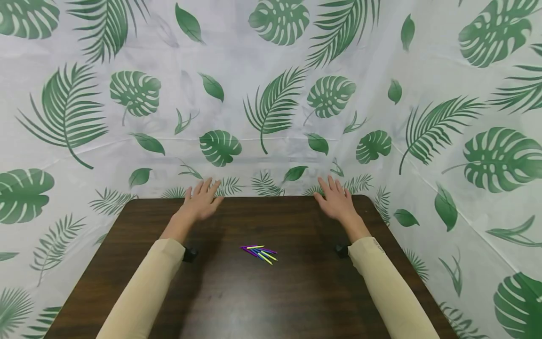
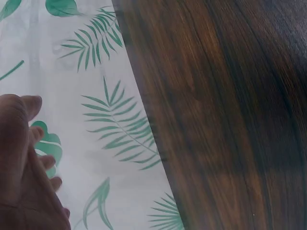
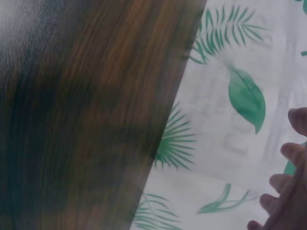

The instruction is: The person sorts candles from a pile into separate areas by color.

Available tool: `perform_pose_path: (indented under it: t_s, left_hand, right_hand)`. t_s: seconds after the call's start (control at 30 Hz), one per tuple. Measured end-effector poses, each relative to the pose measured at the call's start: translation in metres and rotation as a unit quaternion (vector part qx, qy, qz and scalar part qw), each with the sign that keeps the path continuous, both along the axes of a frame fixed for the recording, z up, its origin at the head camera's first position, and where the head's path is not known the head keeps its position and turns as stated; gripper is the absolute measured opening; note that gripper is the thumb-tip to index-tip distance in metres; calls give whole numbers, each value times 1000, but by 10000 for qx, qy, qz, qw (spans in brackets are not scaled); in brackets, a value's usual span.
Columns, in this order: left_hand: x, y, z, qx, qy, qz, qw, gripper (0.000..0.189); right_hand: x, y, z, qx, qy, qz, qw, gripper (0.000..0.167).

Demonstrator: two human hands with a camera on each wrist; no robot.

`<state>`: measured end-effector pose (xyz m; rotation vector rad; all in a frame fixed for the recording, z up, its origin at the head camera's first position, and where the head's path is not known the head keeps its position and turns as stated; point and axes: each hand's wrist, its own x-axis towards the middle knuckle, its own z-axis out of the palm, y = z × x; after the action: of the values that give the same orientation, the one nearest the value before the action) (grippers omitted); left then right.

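Observation:
A small bundle of thin purple and yellow-green sticks (image 1: pixel 259 253) lies in the middle of the dark wooden table (image 1: pixel 296 301). My left hand (image 1: pixel 202 199) hovers open over the table's far edge, fingers straight, holding nothing. My right hand (image 1: pixel 336 200) is open in the same way at the far right, empty too. Both hands are well beyond the sticks and apart from them. In the left wrist view only the left hand's fingers (image 2: pixel 21 158) show, against the cloth. In the right wrist view the fingertips (image 3: pixel 288 187) show past the table edge.
A white cloth printed with green leaves (image 1: pixel 271 94) hangs behind and on both sides of the table. The table's far edge (image 1: pixel 262 197) meets the cloth. Beige sleeves (image 1: pixel 139 292) cover both forearms, each with a small black wrist camera (image 1: pixel 189 254).

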<state>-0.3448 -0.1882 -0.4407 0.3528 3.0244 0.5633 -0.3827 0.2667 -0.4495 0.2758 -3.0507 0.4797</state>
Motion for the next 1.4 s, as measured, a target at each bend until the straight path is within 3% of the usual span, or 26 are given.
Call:
perform_pose_path:
  t_s: [0.17, 0.3, 0.4, 0.5, 0.67, 0.83, 1.0, 1.23, 1.4]
  left_hand:
    - [1, 10, 0, 98, 465, -435, 9979, 56]
    - [7, 18, 2, 385, 422, -924, 9941, 42]
    - [13, 23, 2, 622, 261, -1105, 9916, 36]
    - [19, 26, 2, 802, 168, -1109, 9904, 32]
    - [25, 30, -4, 982, -42, -1130, 9887, 27]
    - [30, 35, -16, 1139, -202, -1263, 9852, 24]
    - [37, 39, -36, 1521, -403, -1378, 9779, 28]
    - [44, 46, -62, 1829, -606, -1287, 9728, 30]
    - [46, 49, -78, 1810, -606, -1172, 9746, 27]
  right_hand:
    - [6, -5, -1, -374, 431, -36, 9984, 64]
    - [11, -13, -4, -661, 872, -39, 9940, 52]
    - [14, -19, -6, -826, 1106, 98, 9904, 42]
    - [20, -26, -9, -929, 1049, 194, 9899, 35]
    - [36, -39, -15, -1003, 476, 263, 9935, 27]
    - [49, -53, -27, -1022, 265, 427, 9935, 20]
    - [59, -66, -42, -1065, 163, 633, 9922, 17]
    - [71, -79, -55, -996, -97, 752, 9921, 14]
    - [77, -88, -62, -1035, -384, 899, 9898, 15]
